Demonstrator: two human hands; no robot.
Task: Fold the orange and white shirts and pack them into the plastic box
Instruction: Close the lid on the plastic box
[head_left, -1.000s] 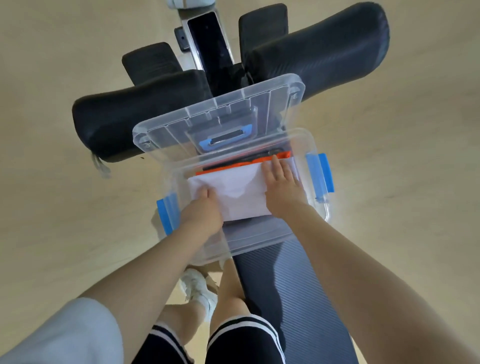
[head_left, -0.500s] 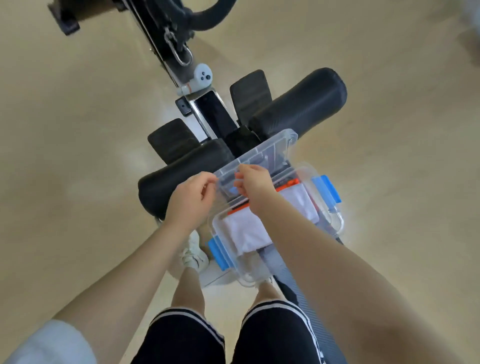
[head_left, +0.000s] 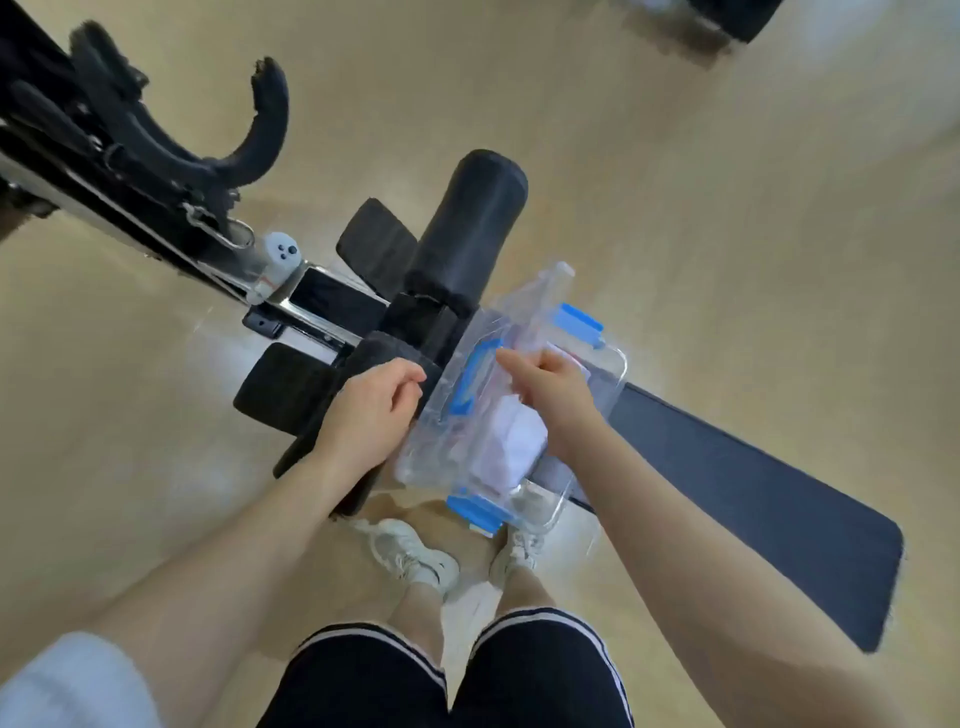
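Lid (head_left: 467, 384) now lowered by both hands over plastic box (head_left: 597, 415).

Bare forearms, both hands bare. White short sleeve (head_left: 72, 680) at the left shoulder. Black shorts (head_left: 447, 675) with white stripe trim at the hems (blurred). White sneakers (head_left: 410, 556), pale socks.

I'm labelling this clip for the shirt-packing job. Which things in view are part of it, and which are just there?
Part of the job:
clear plastic box
clear lid with blue handle
folded white shirt
left hand, right hand, both at the lid

Just there:
black padded exercise bench
black foam rollers
white sneakers
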